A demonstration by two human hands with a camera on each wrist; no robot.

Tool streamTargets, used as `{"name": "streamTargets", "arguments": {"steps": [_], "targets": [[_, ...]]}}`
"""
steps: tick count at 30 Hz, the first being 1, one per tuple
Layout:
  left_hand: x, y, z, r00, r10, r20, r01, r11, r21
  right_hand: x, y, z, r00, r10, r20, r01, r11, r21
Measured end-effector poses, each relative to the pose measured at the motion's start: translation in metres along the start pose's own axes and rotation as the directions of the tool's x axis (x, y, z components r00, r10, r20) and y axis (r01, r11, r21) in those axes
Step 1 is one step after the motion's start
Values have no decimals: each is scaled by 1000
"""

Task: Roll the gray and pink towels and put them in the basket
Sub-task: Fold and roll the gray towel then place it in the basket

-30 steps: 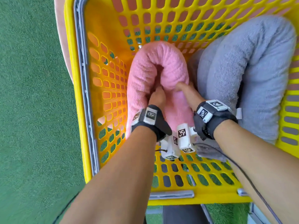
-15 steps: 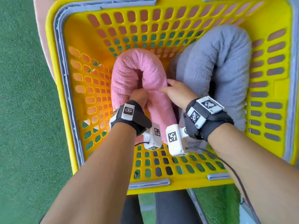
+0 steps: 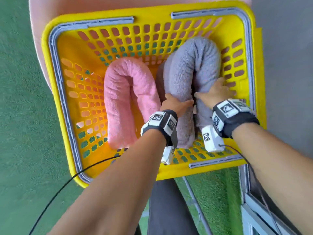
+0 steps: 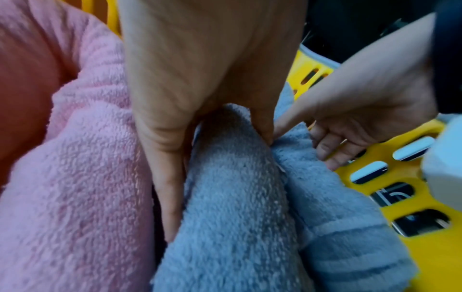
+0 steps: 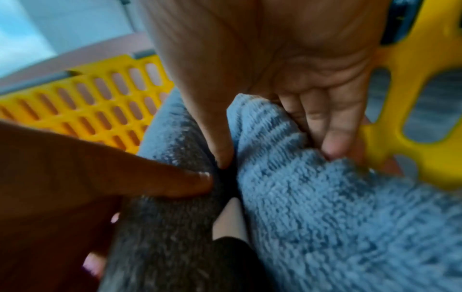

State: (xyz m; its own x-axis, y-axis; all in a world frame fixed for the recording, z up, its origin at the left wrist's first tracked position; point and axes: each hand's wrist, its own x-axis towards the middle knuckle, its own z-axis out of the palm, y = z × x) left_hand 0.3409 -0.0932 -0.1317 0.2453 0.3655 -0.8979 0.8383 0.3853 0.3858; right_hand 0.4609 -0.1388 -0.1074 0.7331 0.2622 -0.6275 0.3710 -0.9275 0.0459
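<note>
My hands have left the pink towel (image 3: 128, 99); left grip (image 3: 174, 103) and right grip (image 3: 214, 92) now clasp the gray towel (image 3: 191, 65) in the basket (image 3: 149, 16), nearly finished.

Left hand (image 3: 174, 104): forearm stretched forward, fingers straight down one side of the gray towel (image 3: 191, 77), thumb across its top.
Right hand (image 3: 215, 92): forearm stretched forward, thumb and fingers clasping the towel's other limb.
Wrists: 2 black bands.
</note>
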Motion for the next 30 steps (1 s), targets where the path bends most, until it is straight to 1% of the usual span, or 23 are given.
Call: {"name": "streamTargets", "arguments": {"steps": [2, 4, 7, 8, 9, 12, 15, 16, 18, 19, 20, 21, 22, 23, 24, 25, 26, 27, 28, 29, 30], "targets": [[2, 0, 0, 1000, -9, -21, 9, 1000, -28, 7, -4, -1, 999, 38, 26, -39, 999, 34], [-1, -2, -11, 999, 24, -46, -27, 997, -76, 5, -6, -9, 1000, 25, 17, -26, 997, 77], [-19, -18, -47, 994, 90, -68, -98, 987, -126, -17, -3, -24, 991, -103, -79, 117, 976, 185], [-29, -26, -63, 992, 89, -90, -100, 987, -123, -28, -2, -25, 985, -151, -86, 165, 965, 202], [-37, -36, -79, 988, 89, -124, -102, 989, -106, -40, -3, -25, 977, -202, -64, 211, 957, 201], [-51, -72, -126, 971, 20, -240, -28, 999, -32, -70, -27, -10, 941, -339, 18, 331, 929, 165], [-47, -88, -149, 949, -94, -301, 96, 995, -6, -81, -67, 23, 905, -417, 86, 408, 907, 105], [-45, -88, -151, 943, -138, -303, 146, 989, 4, -81, -80, 37, 902, -414, 123, 402, 909, 107], [-40, -89, -150, 932, -214, -291, 225, 974, 3, -76, -95, 58, 892, -397, 214, 367, 915, 168], [-34, -92, -148, 930, -240, -278, 248, 969, -8, -71, -97, 62, 882, -398, 251, 360, 914, 185], [-30, -95, -146, 926, -262, -271, 267, 964, -19, -65, -96, 61, 876, -406, 259, 363, 910, 200], [-26, -96, -145, 923, -276, -266, 277, 960, -35, -55, -90, 58, 880, -419, 223, 369, 900, 232], [-22, -96, -144, 921, -284, -268, 280, 959, -52, -44, -84, 51, 898, -416, 142, 365, 885, 289], [-18, -97, -144, 920, -280, -273, 273, 960, -66, -30, -76, 45, 925, -375, 59, 331, 872, 361], [-14, -98, -144, 919, -277, -279, 267, 961, -76, -13, -66, 41, 950, -312, 20, 274, 862, 427], [-9, -100, -144, 919, -273, -283, 260, 962, -82, 3, -56, 40, 967, -250, 54, 198, 865, 461], [-5, -102, -143, 919, -270, -287, 256, 963, -85, 16, -48, 44, 966, -216, 140, 132, 884, 449], [-3, -103, -142, 919, -265, -291, 251, 964, -87, 24, -44, 50, 949, -206, 237, 95, 908, 408], [0, -104, -141, 918, -262, -297, 248, 965, -87, 32, -44, 59, 924, -221, 312, 92, 921, 379], [2, -106, -140, 918, -259, -300, 245, 966, -84, 38, -44, 71, 902, -253, 349, 111, 919, 379], [3, -107, -139, 916, -262, -305, 250, 965, -79, 49, -44, 84, 883, -302, 358, 146, 904, 401]]}}
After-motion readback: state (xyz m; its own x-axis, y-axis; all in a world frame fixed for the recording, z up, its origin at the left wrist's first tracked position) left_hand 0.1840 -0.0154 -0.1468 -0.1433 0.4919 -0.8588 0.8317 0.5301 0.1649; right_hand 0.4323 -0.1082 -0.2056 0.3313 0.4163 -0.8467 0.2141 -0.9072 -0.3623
